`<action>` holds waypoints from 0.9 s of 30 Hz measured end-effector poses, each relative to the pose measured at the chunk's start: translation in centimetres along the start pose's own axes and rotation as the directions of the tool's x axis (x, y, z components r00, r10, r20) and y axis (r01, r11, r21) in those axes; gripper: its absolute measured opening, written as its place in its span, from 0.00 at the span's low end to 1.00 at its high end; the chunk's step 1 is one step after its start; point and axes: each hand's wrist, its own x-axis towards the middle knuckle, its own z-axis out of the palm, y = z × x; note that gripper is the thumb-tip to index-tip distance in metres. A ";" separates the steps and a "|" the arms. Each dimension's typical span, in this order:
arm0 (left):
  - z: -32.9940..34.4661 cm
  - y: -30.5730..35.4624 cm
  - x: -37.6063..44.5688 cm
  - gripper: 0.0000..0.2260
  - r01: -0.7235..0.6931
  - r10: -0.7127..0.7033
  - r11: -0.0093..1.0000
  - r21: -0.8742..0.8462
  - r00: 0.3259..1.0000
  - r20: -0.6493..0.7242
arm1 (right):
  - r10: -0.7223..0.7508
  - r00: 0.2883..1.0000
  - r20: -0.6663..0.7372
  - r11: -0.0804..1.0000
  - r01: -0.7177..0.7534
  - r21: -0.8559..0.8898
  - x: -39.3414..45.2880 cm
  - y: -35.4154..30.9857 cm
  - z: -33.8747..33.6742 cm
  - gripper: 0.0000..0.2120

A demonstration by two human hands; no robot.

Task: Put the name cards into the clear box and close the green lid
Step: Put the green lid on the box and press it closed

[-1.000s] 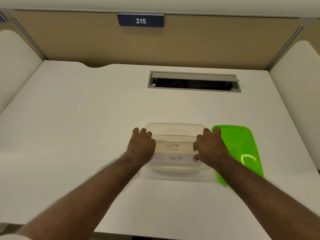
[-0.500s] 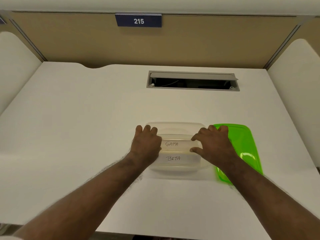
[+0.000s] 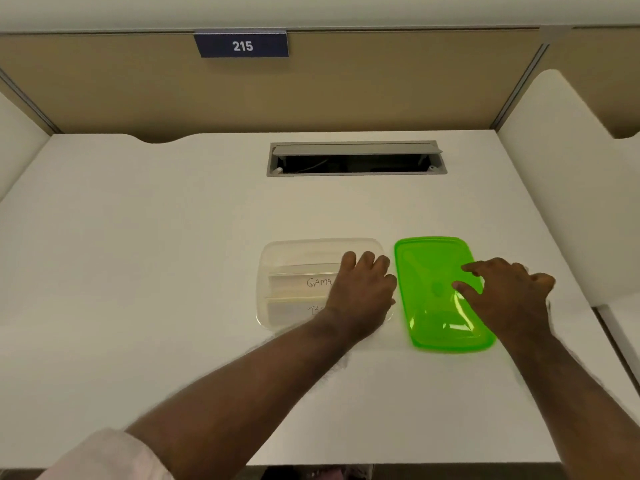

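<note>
A: Where does the clear rectangular plastic box (image 3: 294, 282) sit?

B: On the white desk (image 3: 138, 254), near the middle, uncovered. Two white folded paper name cards (image 3: 304, 284) lie inside it; one reads "GAMA", and the nearer one shows only the start of a letter beside the wrist.

A: And the left hand (image 3: 363, 292)?

B: Palm down over the right part of the box, fingers (image 3: 348, 259) together and slightly curled, tips toward the far rim. It covers the right ends of both cards. Whether it presses on the cards or the rim I cannot tell; it pinches nothing that shows.

A: The lid?

B: The bright green translucent rectangular lid (image 3: 429, 299) lies flat on the desk just right of the box, a narrow strip of desk between them.

A: The right hand (image 3: 509, 292)?

B: Over the lid's right side, fingers (image 3: 465, 287) spread and open, two tips pointing left above the lid's middle. It grips nothing. I cannot say if the tips touch the green surface.

A: Behind all that?

B: A grey cable hatch (image 3: 356, 157) in the desk, and a dark blue plate marked 215 (image 3: 242, 46) on the tan partition.
</note>
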 end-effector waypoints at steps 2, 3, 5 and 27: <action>0.7 2.0 0.1 0.12 -0.063 0.063 0.998 0.012 0.997 0.039 | 0.037 0.999 0.030 0.999 -0.037 -0.010 -1.3 1.3 1.0 0.16; 1.0 2.9 0.2 0.11 -0.091 0.090 0.995 0.026 0.994 0.065 | 0.055 0.997 0.048 0.998 -0.054 -0.021 -2.0 2.0 1.5 0.16; 1.1 4.5 0.3 0.08 -0.134 0.127 0.989 0.061 0.986 0.110 | 0.093 0.991 0.098 0.995 -0.088 -0.051 -3.4 3.0 2.6 0.16; 5.1 11.4 -0.5 0.06 -0.140 0.087 0.982 0.125 0.931 0.353 | 0.398 0.777 0.489 0.839 -0.524 0.150 -6.1 6.4 5.1 0.06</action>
